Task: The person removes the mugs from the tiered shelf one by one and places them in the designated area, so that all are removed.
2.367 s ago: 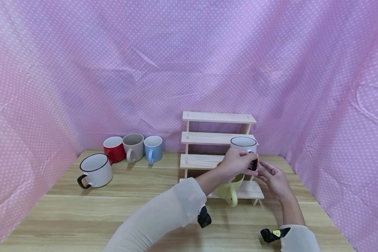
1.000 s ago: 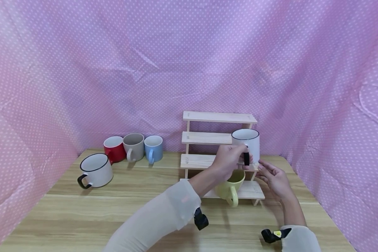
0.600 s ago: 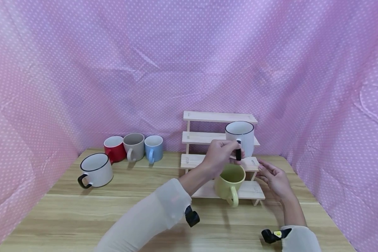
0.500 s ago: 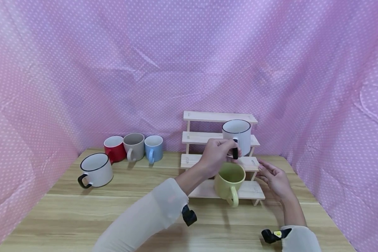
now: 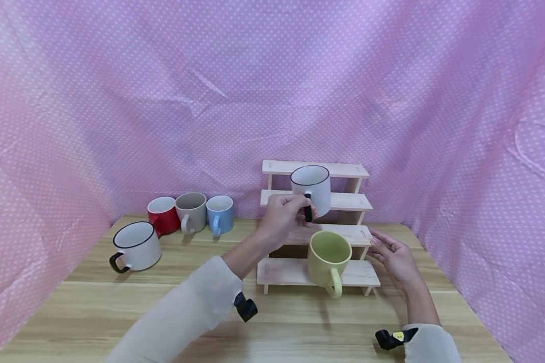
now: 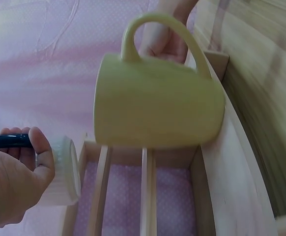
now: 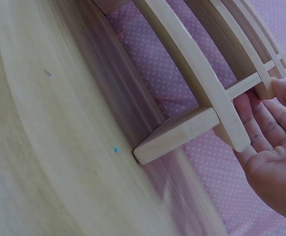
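My left hand grips the black handle of a white mug with a dark rim, held upright in front of the upper shelves of a wooden stepped rack. In the left wrist view, fingers and thumb wrap this handle. A yellow-green mug stands on the rack's lowest shelf, its handle facing forward. At the rack's right end, my right hand holds the second-lowest shelf. In the right wrist view, the thumb touches that shelf's end, with the other fingers behind its side support.
Left on the wooden table stand a red mug, a grey mug and a light blue mug in a row. Nearer is another white mug with a black handle. A pink dotted cloth surrounds the table.
My left hand has carried the white mug up and to the left, from the rack's right end towards its middle. The right hand stays at the rack's right end.
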A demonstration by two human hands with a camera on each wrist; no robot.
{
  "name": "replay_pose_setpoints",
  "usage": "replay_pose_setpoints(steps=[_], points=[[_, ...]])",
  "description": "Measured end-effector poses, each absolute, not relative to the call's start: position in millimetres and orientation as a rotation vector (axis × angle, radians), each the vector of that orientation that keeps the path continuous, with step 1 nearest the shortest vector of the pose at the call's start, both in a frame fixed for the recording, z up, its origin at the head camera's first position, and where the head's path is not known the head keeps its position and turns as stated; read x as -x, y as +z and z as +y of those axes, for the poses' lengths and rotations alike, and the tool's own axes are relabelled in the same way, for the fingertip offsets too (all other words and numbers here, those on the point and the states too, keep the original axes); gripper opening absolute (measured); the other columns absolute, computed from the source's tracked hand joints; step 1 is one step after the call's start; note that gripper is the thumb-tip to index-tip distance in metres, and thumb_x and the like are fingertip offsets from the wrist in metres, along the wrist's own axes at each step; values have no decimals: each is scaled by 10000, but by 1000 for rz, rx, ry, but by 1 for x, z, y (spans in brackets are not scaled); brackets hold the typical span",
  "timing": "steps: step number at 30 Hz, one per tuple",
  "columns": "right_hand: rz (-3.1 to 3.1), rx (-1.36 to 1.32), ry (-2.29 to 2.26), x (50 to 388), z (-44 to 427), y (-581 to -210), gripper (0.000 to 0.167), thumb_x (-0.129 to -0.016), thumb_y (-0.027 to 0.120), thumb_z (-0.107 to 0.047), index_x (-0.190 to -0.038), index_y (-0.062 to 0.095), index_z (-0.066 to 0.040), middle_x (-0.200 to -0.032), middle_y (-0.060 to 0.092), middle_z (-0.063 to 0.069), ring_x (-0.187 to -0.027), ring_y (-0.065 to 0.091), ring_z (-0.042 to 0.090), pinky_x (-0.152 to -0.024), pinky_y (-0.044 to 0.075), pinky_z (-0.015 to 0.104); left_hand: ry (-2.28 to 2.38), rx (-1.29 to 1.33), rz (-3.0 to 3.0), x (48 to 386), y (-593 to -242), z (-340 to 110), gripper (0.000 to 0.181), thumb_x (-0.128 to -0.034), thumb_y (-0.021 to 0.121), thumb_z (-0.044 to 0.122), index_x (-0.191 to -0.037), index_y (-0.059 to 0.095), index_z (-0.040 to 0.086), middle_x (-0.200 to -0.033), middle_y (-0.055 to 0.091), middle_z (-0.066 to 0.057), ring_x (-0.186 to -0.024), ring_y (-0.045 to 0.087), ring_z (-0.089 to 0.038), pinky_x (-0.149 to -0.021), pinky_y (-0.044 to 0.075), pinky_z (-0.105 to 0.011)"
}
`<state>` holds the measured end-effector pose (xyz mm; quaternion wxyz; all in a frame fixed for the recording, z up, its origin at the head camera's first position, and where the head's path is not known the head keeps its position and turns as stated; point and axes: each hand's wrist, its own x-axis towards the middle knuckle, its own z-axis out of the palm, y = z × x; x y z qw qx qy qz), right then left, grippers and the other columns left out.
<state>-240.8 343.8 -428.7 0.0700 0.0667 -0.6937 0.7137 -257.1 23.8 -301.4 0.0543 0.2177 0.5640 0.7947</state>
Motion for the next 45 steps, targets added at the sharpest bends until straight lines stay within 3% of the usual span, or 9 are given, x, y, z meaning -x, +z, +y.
replay_pose_setpoints(steps=[19, 35, 45], points=[[-2082, -206, 2126, 240, 346, -430, 583, -1052, 599, -188, -1495, 382, 120, -1220, 687, -80, -1013, 692, 149, -946, 571, 305, 2438, -574, 1893, 261, -308, -62, 247, -969, 524, 44, -816, 649, -105, -827, 649, -161, -793, 649, -279, -697, 613, -351], [-2069, -178, 2136, 241, 342, -429, 589, -1049, 602, -174, -1492, 373, 139, -1147, 714, -49, -950, 695, 149, -938, 579, 333, 2398, -493, 2045, 262, -324, -145, 309, -1032, 500, 78, -823, 686, -53, -839, 661, -109, -823, 629, -241, -749, 621, -342], [-2074, -160, 2139, 242, 340, -430, 577, -1050, 602, -171, -1493, 385, 127, -1168, 708, -59, -966, 701, 133, -948, 574, 332, 2432, -415, 1976, 262, -341, -181, 337, -1015, 476, -3, -777, 715, 5, -785, 678, -71, -779, 659, -194, -696, 604, -309]])
